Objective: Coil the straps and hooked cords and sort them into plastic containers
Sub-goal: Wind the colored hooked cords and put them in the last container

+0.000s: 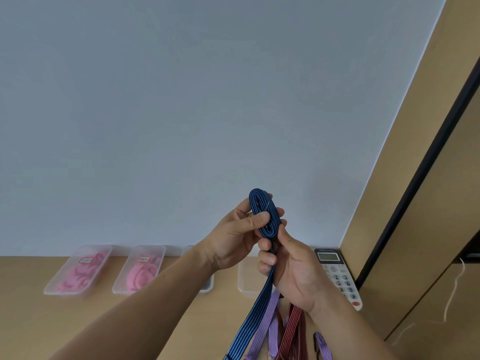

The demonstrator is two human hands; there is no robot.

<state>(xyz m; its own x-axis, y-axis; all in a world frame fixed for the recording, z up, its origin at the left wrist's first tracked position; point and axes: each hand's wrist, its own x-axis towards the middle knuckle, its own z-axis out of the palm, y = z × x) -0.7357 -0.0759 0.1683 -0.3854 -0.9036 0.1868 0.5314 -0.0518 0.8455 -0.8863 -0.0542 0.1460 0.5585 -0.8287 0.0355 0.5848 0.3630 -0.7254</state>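
Head view: the left hand pinches a half-wound blue strap above the desk; the right hand fingers curl round its hanging tail. Two plastic containers already hold pink coils; purple and red straps lie loose, not yet coiled

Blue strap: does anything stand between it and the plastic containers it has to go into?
Nothing visible does. The left hand and right hand hold the blue strap in the air over the desk, with the containers by the wall beyond. Its uncoiled tail hangs down.
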